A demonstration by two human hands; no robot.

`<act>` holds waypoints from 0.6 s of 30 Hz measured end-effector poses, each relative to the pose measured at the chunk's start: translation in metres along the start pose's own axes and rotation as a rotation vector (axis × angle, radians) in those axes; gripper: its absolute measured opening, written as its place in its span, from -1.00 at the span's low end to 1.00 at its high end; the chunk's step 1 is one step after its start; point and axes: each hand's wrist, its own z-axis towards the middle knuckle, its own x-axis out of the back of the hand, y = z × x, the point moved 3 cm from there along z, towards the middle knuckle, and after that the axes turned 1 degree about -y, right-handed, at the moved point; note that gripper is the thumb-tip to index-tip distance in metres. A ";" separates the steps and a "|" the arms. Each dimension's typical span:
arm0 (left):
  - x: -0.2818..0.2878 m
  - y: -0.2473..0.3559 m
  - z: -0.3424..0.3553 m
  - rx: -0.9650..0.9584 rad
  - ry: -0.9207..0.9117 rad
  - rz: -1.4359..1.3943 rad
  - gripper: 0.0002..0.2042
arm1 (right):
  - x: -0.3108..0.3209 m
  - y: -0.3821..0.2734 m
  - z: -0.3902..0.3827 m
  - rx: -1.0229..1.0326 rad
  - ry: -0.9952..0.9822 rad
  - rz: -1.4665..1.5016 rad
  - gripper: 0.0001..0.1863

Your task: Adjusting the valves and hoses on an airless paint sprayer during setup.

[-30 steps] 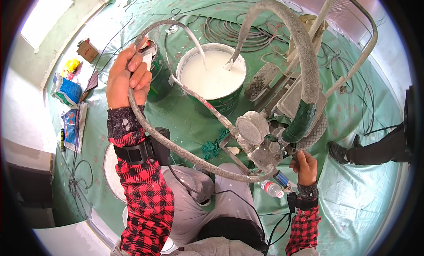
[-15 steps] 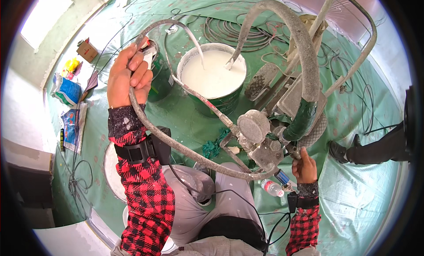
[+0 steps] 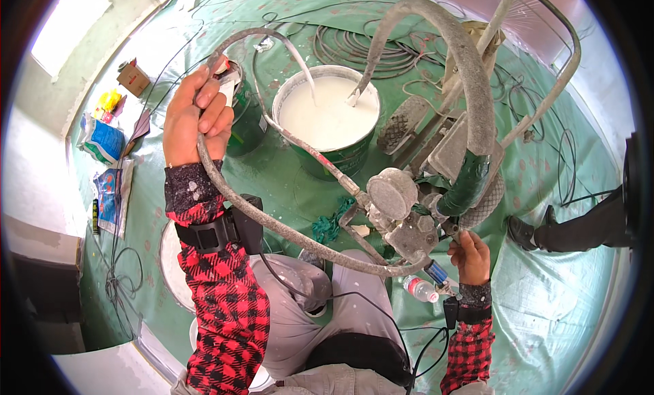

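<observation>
My left hand (image 3: pixel 195 119) is raised at the left, its fingers wrapped round a thin, speckled grey hose (image 3: pixel 293 245). That hose loops from the metal pump (image 3: pixel 402 221) up through my grip, and its pale end dips into the white paint in a green bucket (image 3: pixel 327 156). Low at the pump's right side, my right hand (image 3: pixel 471 257) has its fingers curled, the tips at a small dark metal fitting (image 3: pixel 451 227). A thick grey suction hose (image 3: pixel 470 74) arches from the pump into the same bucket. Behind my left hand stands a second dark green bucket (image 3: pixel 248 132).
Coiled hose (image 3: pixel 361 51) lies beyond the buckets on green floor sheeting. The pump's cart has wheels (image 3: pixel 403 126) and a tall handle (image 3: pixel 575 51). A plastic bottle (image 3: pixel 420 289) lies near my right hand. Another person's leg (image 3: pixel 579 230) is at the right. Bags (image 3: pixel 102 139) lie left.
My left hand has shifted very slightly left, with the hose still in it. My right hand's fingers have moved a little at the fitting. The buckets and pump stay in place.
</observation>
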 end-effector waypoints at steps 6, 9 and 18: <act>-0.001 -0.001 -0.002 -0.010 0.017 0.012 -0.78 | 0.004 0.004 0.000 -0.274 0.000 0.152 -0.55; 0.000 -0.002 -0.002 -0.011 0.021 0.009 -0.79 | 0.005 0.004 0.004 -0.205 0.011 0.129 -0.54; 0.001 0.000 -0.001 -0.005 -0.016 -0.003 -0.84 | 0.003 0.001 0.002 -0.109 0.011 0.011 -0.56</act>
